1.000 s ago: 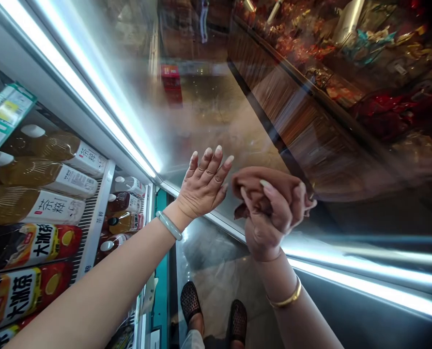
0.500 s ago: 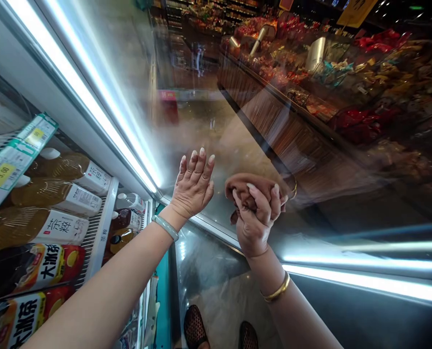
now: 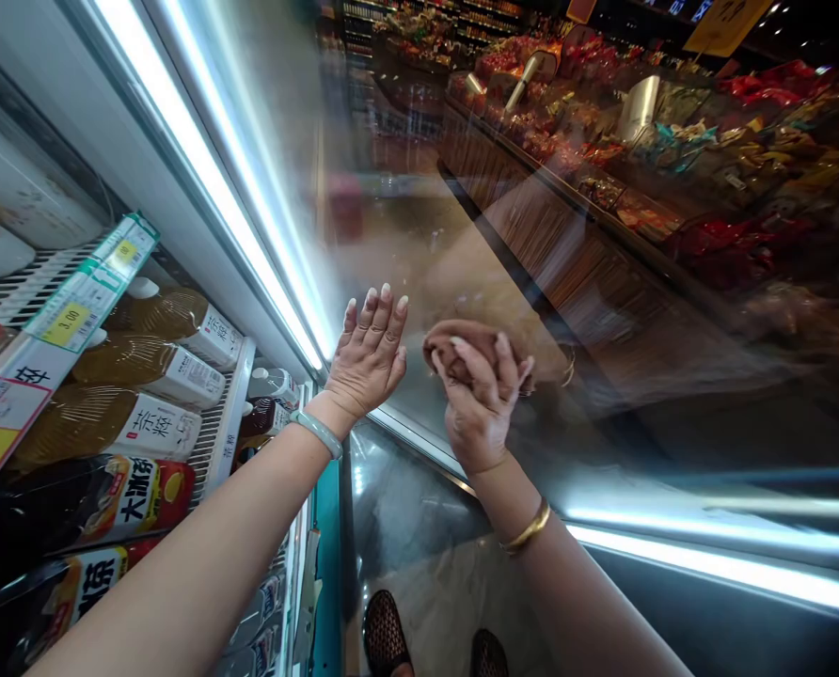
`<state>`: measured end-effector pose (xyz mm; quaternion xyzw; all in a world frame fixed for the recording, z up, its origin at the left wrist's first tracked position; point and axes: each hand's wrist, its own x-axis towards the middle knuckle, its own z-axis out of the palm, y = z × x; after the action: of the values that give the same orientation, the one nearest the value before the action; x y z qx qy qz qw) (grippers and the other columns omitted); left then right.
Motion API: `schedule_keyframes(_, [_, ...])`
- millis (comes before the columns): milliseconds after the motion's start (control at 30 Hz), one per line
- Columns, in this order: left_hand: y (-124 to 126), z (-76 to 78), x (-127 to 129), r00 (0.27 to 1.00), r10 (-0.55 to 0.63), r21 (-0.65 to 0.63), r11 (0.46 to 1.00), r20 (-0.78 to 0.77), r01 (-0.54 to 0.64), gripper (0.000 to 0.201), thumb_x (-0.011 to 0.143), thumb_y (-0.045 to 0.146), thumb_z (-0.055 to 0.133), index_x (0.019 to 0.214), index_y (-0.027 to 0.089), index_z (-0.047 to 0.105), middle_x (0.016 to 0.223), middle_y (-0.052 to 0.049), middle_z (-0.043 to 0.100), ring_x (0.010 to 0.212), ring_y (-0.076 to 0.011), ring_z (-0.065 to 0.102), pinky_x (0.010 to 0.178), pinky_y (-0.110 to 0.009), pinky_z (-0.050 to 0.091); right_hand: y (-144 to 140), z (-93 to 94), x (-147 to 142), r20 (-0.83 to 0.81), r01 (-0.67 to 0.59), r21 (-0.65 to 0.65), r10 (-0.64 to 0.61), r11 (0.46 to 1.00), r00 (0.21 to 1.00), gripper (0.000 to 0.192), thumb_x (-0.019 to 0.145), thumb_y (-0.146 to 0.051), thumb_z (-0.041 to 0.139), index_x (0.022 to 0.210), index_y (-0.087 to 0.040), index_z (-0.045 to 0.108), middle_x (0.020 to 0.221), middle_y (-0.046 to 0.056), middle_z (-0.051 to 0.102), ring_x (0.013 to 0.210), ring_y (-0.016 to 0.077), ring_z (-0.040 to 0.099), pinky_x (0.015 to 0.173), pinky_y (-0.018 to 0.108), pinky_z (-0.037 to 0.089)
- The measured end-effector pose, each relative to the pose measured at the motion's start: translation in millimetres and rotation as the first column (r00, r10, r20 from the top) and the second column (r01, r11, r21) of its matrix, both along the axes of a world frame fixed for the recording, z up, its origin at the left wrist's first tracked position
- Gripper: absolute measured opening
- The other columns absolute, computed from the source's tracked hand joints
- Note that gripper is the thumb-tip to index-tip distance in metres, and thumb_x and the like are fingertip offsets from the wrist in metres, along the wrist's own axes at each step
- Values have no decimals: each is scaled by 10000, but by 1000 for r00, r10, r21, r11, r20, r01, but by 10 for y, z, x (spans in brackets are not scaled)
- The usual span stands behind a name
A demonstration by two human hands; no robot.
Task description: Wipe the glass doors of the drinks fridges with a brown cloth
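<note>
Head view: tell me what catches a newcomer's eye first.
At centre, the right hand presses a bunched brown cloth against the open glass door, with the left hand flat on the glass beside it. Bright light strips run along the door frame, and tea bottles lie shelved at left.

We see bright white light strips (image 3: 208,179) glaring at left and again low at right, while the far right stays dim. Reflections smear across the glass door (image 3: 462,235). Wide-angle bending curves the edges, and the far shop shelves (image 3: 673,169) look blurred.
</note>
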<state>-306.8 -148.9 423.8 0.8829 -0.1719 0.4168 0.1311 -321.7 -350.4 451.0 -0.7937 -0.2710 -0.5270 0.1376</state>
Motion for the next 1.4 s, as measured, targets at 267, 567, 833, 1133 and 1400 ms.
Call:
schedule_keyframes(267, [144, 74, 105, 999, 22, -44, 999, 48, -20, 798, 1030, 285, 432, 1703, 201, 11, 1771, -111, 20, 1646, -269, -9, 1350, -535, 14, 279, 164, 162, -100, -106, -99, 96, 989, 990, 351, 1016, -258, 604, 1319, -407, 699, 1453, -58, 664, 1608, 166, 309, 1376, 431, -3])
schedule_keyframes(567, [-459, -204, -226, 986, -142, 105, 986, 88, 132, 857, 969, 207, 551, 1696, 143, 101, 1739, -142, 225, 1647, -196, 9, 1359, -416, 52, -790, -377, -251, -222, -188, -380, 108, 906, 969, 295, 988, -154, 579, 1095, -339, 781, 1307, -59, 758, 1532, 143, 437, 1359, 373, 152])
schedule_keyframes(833, [-851, -401, -463, 981, -195, 104, 976, 20, 192, 749, 981, 254, 524, 1677, 191, 254, 1676, -99, 411, 1644, -206, 130, 1359, -420, 60, -1279, -155, -536, -222, -120, -313, 51, 942, 974, 277, 1016, -183, 566, 1129, -318, 780, 1213, -25, 791, 1561, 162, 392, 1361, 397, 158])
schedule_keyframes(1133, [-1166, -332, -550, 965, -259, 34, 966, 49, 257, 838, 956, 236, 552, 1693, 159, 158, 1665, -120, 412, 1649, -194, 56, 1360, -419, 100, -1535, -132, -645, -297, -213, -369, 102, 905, 949, 224, 990, -191, 631, 1084, -329, 780, 1262, -46, 779, 1488, 154, 489, 1313, 381, 277])
schedule_keyframes(1400, [-1577, -249, -675, 932, -359, 102, 930, 49, 353, 668, 938, 271, 567, 1596, 227, 456, 1640, -47, 479, 1653, -174, 52, 1364, -400, 75, -2139, -191, -1007, -358, -218, -419, 60, 881, 932, 232, 993, -151, 601, 990, -299, 779, 1214, -60, 791, 1399, 140, 577, 1299, 381, 349])
